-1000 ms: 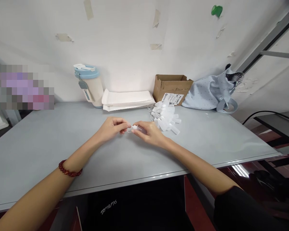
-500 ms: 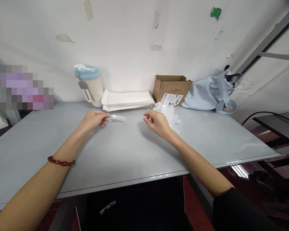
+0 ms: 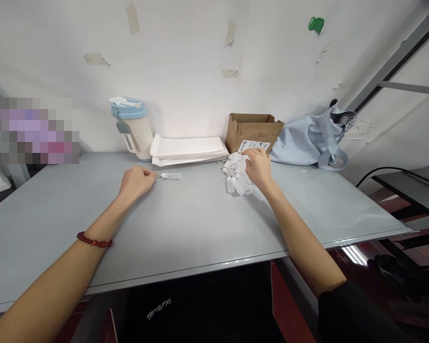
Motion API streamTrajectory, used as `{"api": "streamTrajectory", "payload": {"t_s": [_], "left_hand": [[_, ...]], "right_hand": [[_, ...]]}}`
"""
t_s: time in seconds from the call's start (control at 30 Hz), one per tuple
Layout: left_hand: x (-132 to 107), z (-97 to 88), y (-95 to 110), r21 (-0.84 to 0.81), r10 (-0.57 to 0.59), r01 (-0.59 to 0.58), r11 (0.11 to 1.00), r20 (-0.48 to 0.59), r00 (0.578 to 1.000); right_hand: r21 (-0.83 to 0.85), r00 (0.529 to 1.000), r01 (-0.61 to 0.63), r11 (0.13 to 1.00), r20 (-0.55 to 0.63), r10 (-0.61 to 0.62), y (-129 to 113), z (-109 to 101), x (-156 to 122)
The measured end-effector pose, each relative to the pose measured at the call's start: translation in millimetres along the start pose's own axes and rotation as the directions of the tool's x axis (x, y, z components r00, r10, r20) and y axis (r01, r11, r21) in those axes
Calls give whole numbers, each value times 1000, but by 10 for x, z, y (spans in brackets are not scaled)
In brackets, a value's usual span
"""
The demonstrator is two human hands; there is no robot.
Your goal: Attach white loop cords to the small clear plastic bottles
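My left hand [image 3: 137, 183] is closed in a pinch on the cord loop of a small whitish, see-through tag [image 3: 170, 176], which lies out to the right of the fingertips just over the grey table. Over the right side of a pile of similar whitish tags with looped cords [image 3: 236, 178] is my right hand [image 3: 259, 166], its fingers bent and the thumb and forefinger apart. Nothing shows between them. That hand covers part of the pile and the lower part of the cardboard box [image 3: 253, 128] behind it.
A cream tumbler with a blue lid [image 3: 136, 128] stands by the wall, beside a stack of white envelope-like packets [image 3: 189, 148]. Right of the box lies a light-blue cloth bag [image 3: 303, 140]. The grey table [image 3: 186, 228] has its front edge towards me.
My right hand has moved right and farther back, uncovering more of the tag pile. My left hand has shifted slightly left with the tag it pinches.
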State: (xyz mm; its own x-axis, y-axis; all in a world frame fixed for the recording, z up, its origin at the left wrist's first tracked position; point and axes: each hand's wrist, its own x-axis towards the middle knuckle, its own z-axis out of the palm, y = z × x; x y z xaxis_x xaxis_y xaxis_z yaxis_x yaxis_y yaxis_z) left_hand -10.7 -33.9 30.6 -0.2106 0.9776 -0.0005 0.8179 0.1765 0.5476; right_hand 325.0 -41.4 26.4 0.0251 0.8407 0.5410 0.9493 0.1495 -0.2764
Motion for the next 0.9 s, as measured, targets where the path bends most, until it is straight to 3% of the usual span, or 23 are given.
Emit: {"api": "streamTrajectory", "payload": {"t_s": [0.33, 0.6, 0.9], "left_hand": [[-55, -18, 13, -29, 88, -89, 996, -29, 996], [-47, 33, 5, -50, 95, -98, 994, -58, 994], [-100, 10, 60, -66, 133, -136, 988, -56, 990]], "right_hand": [[19, 997, 53, 998, 48, -54, 4, 70, 1], [-33, 995, -25, 999, 92, 28, 0, 79, 28], [-128, 990, 127, 984, 80, -118, 16, 132, 56]]}}
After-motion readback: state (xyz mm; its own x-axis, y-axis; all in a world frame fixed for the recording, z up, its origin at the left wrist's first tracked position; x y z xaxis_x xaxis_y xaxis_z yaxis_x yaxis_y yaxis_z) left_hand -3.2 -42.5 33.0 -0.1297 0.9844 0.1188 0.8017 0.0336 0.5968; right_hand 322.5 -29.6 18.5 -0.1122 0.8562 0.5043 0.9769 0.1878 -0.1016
